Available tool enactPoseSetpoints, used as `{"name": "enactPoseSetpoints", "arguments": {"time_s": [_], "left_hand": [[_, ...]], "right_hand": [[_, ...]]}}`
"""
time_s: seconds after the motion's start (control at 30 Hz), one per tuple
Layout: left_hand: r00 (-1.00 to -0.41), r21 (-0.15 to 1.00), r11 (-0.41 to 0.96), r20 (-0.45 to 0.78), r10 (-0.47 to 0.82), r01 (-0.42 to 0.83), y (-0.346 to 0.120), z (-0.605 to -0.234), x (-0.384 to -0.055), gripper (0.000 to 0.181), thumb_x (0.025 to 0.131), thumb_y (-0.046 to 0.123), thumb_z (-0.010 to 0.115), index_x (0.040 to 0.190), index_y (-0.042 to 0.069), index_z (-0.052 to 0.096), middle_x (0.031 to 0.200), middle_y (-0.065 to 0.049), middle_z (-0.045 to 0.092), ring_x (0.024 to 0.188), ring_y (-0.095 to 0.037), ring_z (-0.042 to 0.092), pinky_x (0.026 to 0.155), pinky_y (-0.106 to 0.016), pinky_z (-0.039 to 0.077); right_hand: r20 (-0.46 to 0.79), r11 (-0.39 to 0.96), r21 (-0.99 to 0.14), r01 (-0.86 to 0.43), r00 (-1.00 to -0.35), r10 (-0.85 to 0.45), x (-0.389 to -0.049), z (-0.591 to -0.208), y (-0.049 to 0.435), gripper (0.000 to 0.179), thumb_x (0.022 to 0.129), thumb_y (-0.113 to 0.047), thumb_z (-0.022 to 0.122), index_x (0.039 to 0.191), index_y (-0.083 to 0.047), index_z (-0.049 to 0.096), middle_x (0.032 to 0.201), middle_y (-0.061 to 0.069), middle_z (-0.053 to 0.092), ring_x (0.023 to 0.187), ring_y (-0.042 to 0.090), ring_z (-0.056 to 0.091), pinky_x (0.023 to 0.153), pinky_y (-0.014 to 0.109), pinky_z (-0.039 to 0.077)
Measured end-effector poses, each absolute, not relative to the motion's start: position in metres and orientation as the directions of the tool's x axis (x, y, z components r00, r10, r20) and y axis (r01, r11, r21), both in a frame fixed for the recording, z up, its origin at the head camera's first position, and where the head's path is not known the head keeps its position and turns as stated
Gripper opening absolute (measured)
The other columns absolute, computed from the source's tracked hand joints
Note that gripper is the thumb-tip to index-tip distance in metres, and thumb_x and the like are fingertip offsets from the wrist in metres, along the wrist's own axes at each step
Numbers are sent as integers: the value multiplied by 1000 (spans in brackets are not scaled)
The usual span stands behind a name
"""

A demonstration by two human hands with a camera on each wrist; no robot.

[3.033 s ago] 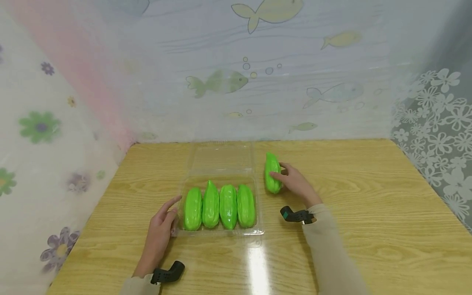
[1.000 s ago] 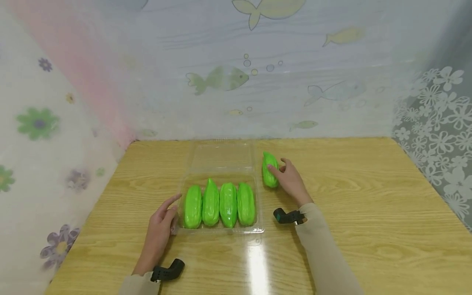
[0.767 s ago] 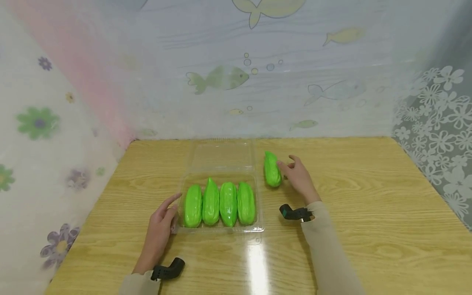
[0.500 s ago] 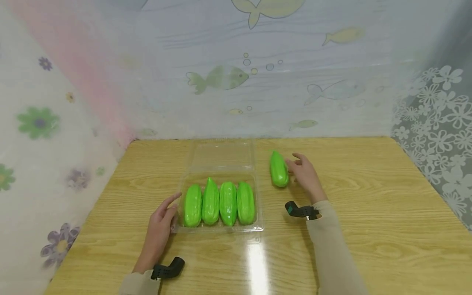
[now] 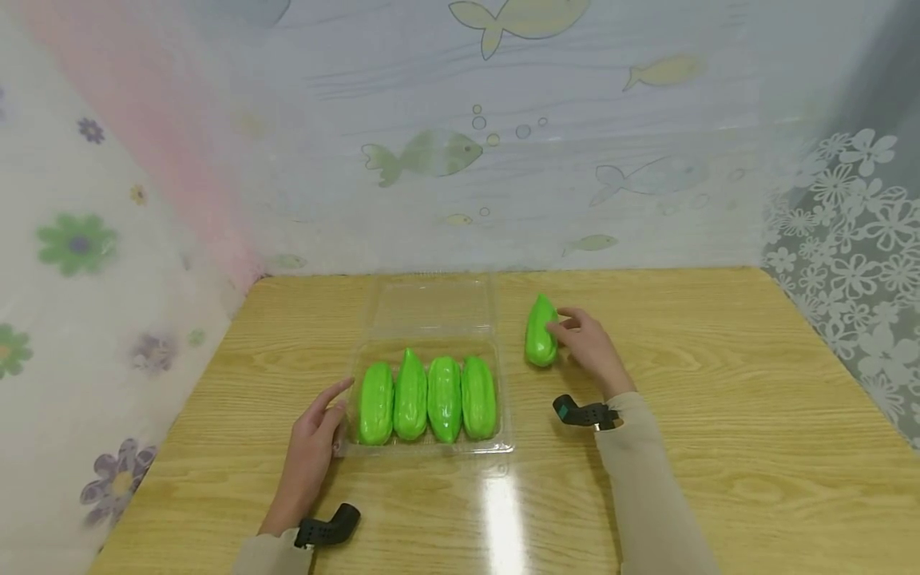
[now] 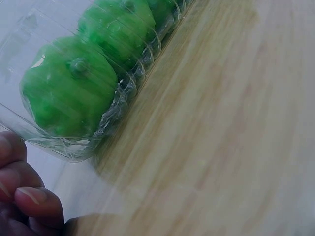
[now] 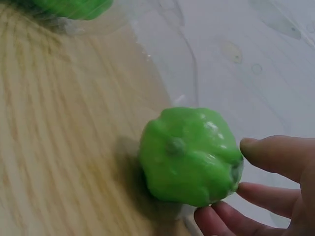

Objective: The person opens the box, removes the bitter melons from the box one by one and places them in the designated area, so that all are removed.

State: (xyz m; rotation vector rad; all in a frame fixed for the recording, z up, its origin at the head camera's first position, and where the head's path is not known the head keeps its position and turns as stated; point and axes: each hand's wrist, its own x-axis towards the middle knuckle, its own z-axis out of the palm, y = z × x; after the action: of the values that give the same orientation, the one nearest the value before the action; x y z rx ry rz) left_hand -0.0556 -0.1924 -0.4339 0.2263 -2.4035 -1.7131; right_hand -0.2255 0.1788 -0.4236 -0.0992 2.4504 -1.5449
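Observation:
In the head view, the clear plastic clamshell box (image 5: 506, 423) lies with its lid folded back, several glossy green ridged bitter melons (image 5: 446, 399) side by side in it. My left hand (image 5: 311, 435) grips the box's left edge, index finger along the rim; the left wrist view shows curled fingers (image 6: 34, 199) at the box corner. Right of the box, my right hand (image 5: 591, 347) holds another bitter melon (image 5: 539, 335) between thumb and fingers, pointed end away from me. In the right wrist view that melon (image 7: 189, 157) shows its rounded lobed end, thumb and fingertips against its side.
The wood-grain table (image 5: 719, 415) extends past the box on both sides. A patterned curtain with fish (image 5: 438, 152) stands along its far edge, with flowered panels left and right. Black wrist cameras (image 5: 327, 527) sit on both wrists.
The loose melon has moved slightly right and turned about its length in my right hand. My right thumb drew back to its side, then came over it again. My left hand stays put.

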Motion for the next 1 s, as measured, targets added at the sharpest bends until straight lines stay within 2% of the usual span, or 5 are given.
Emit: {"name": "enactPoseSetpoints", "arguments": {"time_s": [0.4, 0.67, 0.9, 1.0], "left_hand": [[-973, 955, 297, 48, -225, -21, -193, -436, -55, 34, 94, 35, 43, 126, 25, 50, 55, -5, 40, 44, -13, 36, 41, -29, 36], [-974, 953, 303, 67, -217, -2, -194, -436, -55, 34, 94, 36, 43, 126, 24, 50, 55, -6, 40, 43, -13, 36, 40, -29, 37], [-978, 946, 325, 86, -192, 19, -193, -434, -56, 35, 95, 34, 41, 128, 23, 48, 55, -4, 40, 44, -14, 37, 41, -30, 37], [-979, 941, 336, 92, -180, 27, -193, -433, -56, 36, 96, 33, 40, 129, 21, 47, 55, -5, 41, 44, -14, 37, 41, -31, 37]], "right_hand": [[-167, 460, -886, 52, -962, -214, -220, -428, 156, 59, 90, -46, 46, 136, -12, 33, 122, 14, 45, 93, 25, 50, 63, 30, 45], [-115, 518, -856, 13, -980, -165, -221, -434, 145, 57, 89, -49, 45, 132, -13, 39, 116, 12, 50, 107, 28, 48, 80, 39, 41], [-141, 480, -877, 35, -972, -187, -220, -429, 148, 58, 89, -48, 46, 134, -13, 36, 119, 12, 47, 104, 26, 50, 67, 33, 47], [-145, 489, -872, 28, -969, -202, -220, -428, 150, 58, 89, -47, 45, 134, -12, 36, 119, 12, 48, 100, 26, 52, 65, 31, 48]]}}
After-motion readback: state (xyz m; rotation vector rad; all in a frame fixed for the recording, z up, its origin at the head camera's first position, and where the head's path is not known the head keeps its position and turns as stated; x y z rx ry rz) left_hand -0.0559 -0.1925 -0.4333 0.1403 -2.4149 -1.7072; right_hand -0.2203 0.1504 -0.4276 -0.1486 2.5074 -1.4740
